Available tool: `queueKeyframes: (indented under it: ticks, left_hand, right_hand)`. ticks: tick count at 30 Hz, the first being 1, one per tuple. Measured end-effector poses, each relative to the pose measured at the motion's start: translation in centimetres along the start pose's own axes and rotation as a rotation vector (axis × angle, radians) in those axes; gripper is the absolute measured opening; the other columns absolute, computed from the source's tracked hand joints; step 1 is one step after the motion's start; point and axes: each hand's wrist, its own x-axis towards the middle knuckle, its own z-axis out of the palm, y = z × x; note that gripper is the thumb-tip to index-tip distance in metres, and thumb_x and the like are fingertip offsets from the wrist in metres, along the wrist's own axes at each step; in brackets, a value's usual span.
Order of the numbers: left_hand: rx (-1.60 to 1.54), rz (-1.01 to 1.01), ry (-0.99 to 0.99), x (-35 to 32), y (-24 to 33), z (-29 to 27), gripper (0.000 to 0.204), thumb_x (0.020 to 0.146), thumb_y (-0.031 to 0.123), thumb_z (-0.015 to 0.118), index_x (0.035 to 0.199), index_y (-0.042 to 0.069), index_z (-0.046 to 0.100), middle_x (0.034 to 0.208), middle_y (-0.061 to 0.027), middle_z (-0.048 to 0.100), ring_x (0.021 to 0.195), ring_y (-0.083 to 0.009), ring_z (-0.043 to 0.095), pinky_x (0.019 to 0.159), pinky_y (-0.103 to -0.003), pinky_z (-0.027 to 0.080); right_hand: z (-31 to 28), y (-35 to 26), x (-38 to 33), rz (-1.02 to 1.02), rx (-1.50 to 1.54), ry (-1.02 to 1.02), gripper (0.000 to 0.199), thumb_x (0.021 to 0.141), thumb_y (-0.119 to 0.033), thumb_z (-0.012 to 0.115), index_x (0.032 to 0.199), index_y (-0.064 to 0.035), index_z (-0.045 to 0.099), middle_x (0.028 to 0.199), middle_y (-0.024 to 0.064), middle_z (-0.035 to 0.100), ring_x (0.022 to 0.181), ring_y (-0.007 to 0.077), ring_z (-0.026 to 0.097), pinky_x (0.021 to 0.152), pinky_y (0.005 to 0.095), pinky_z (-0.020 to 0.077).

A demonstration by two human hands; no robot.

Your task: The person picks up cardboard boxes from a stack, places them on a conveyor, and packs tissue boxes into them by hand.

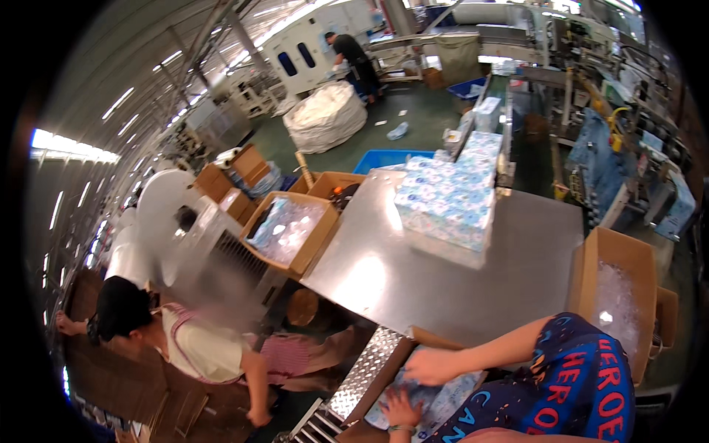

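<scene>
Blue-and-white plastic-wrapped tissue packs (436, 402) lay in the open brown cardboard box (413, 338) below the steel surface (413, 273); the left hand (400, 408) and right hand (430, 365) pressed flat on them, best pushing evenly so they seated level

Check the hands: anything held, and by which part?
Both hands, left and right, rest on a plastic-wrapped pack in a cardboard box, pressing its top; grip unclear.

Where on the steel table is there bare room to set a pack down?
The steel table is bare between the stacked tissue packs and the near edge, by the right-hand carton. It is crowded at the near box, where both hands press wrapped packs.
</scene>
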Motion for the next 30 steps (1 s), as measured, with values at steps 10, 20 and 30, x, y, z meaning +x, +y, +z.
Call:
queueKeyframes:
  ticks: [10,20,30]
  left_hand:
    - [-0.261,0.164,-0.275,5.2,-2.4,7.2,0.078,0.081,0.042,0.073,0.142,0.002,0.047,0.143,-0.0267,0.047,0.134,-0.0447,0.042,0.113,-0.057,0.031]
    - [-0.216,0.544,0.256,12.6,2.3,14.8,0.057,0.091,0.037,0.058,0.135,0.001,0.057,0.117,-0.0253,0.069,0.113,-0.0456,0.064,0.097,-0.051,0.052]
    - [-0.931,0.321,-0.332,11.8,7.2,5.5,0.044,0.092,0.033,0.067,0.122,0.0,0.066,0.108,-0.0209,0.072,0.098,-0.0329,0.071,0.088,-0.04,0.055]
  right_hand:
    - [-5.0,4.7,-50.5,1.926,-0.797,1.175,0.038,0.078,-0.013,0.071,0.113,0.0007,0.062,0.115,0.0236,0.06,0.111,0.041,0.056,0.097,0.0489,0.045]
    - [7.9,-4.1,-49.6,2.267,-0.281,0.53,0.054,0.084,-0.038,0.072,0.12,0.0018,0.062,0.128,0.0314,0.059,0.122,0.0433,0.056,0.101,0.0497,0.0476]
    - [5.9,-5.7,-56.9,2.12,-0.412,0.557,0.031,0.084,-0.023,0.072,0.106,-0.0025,0.068,0.089,0.02,0.072,0.089,0.04,0.069,0.081,0.0497,0.0548]
